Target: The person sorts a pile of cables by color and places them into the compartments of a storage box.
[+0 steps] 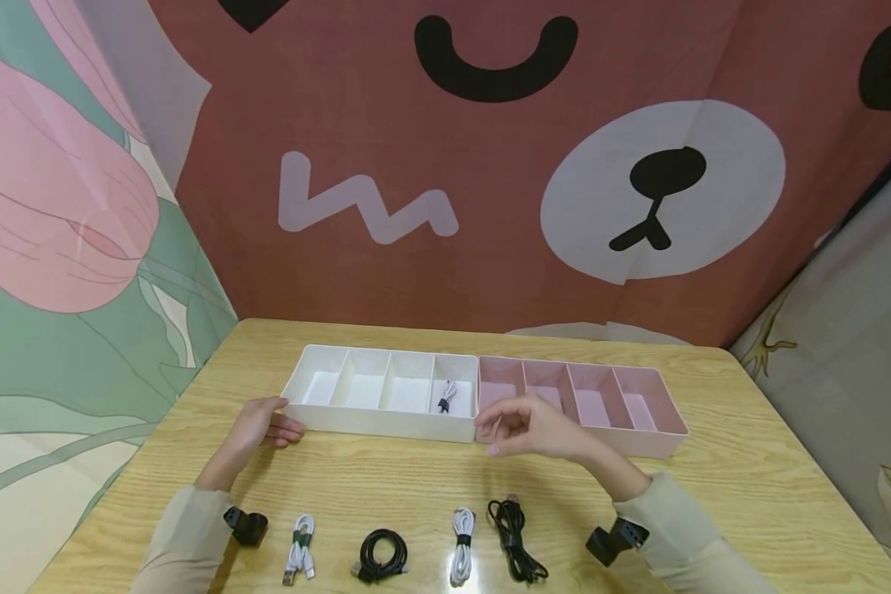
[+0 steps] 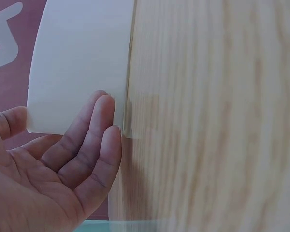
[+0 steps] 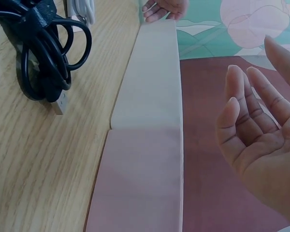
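Compartment tray (image 1: pixel 386 424), white, is laid lengthwise left to right between the hands: its left end is touched by the nearer left hand (image 1: pixel 258 424), fingers loosely extended; the right hand (image 1: pixel 532 425), relaxed and empty, is held apart beside the pink tray (image 1: pixel 638 443).

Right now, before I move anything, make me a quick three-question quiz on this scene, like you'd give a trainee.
1. In the head view, how many bundled cables lie directly on the wooden table?
2. Counting from the left in the head view, which compartment of the white box holds a small cable? A) first B) second C) fourth
3. True or false: the left grip is at the pink box.

Key: 1. Four. 2. C. 3. False; it is at the white box.
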### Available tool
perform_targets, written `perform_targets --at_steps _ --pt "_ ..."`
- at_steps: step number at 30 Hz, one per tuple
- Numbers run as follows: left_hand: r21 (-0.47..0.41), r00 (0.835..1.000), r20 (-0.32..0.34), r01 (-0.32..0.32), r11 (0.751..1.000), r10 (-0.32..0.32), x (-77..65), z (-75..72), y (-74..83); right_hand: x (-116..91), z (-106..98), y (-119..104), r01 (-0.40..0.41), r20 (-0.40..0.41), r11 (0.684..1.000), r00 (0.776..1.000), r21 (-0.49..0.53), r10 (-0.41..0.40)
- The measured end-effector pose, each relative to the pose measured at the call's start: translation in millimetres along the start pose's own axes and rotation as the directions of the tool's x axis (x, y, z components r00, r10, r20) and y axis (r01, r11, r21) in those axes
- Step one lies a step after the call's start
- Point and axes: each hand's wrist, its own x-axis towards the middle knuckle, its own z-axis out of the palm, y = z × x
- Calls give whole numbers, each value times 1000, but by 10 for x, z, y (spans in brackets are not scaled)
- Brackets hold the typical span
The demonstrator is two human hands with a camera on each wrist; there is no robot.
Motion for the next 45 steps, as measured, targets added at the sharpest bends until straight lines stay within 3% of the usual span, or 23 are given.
perform_targets --at_steps 22,36,45 --pt "14 1000 8 -2 1000 2 7 -9 -12 -28 104 149 75 100 995 992 71 -82" --pt "10 1000 10 0 1000 0 4 -5 -9 -67 158 198 -42 147 999 988 10 40" --pt "15 1000 5 -4 1000 4 -1 -7 -14 -31 189 277 -23 212 999 977 35 15"
